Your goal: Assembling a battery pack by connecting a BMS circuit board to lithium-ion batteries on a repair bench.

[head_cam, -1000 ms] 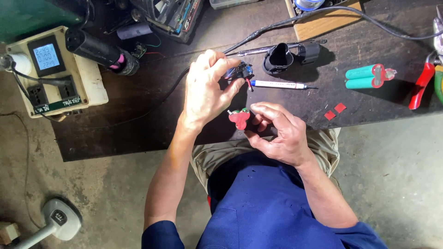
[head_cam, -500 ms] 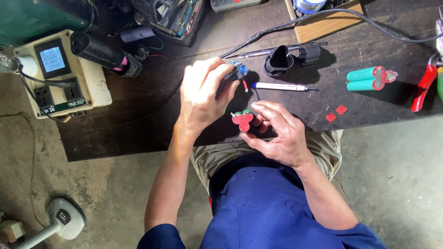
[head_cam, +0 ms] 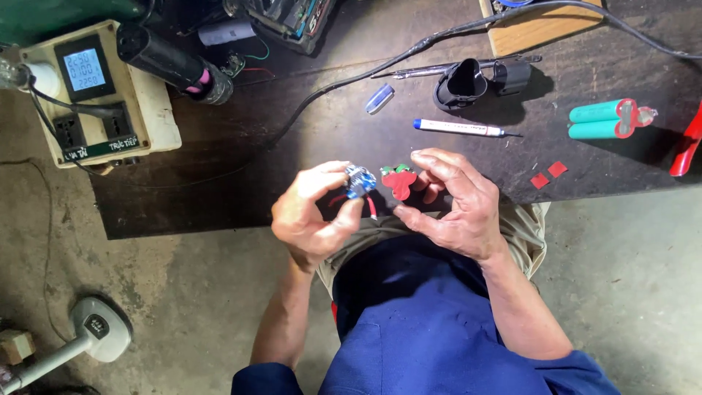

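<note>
Battery pack (head_cam: 398,181) pinched in right hand (head_cam: 455,208), left hand (head_cam: 314,216) grasping circuit board (head_cam: 358,181); pen (head_cam: 461,128) beyond.

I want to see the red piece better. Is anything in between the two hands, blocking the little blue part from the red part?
Nothing visible. The left hand pinches the small blue part, the right hand holds the red part, only a small open gap between.

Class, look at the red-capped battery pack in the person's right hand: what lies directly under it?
Under the red-capped battery pack show the right hand and its curled fingers, at the dark workbench edge. The pack's lower body is hidden by that hand.
</note>
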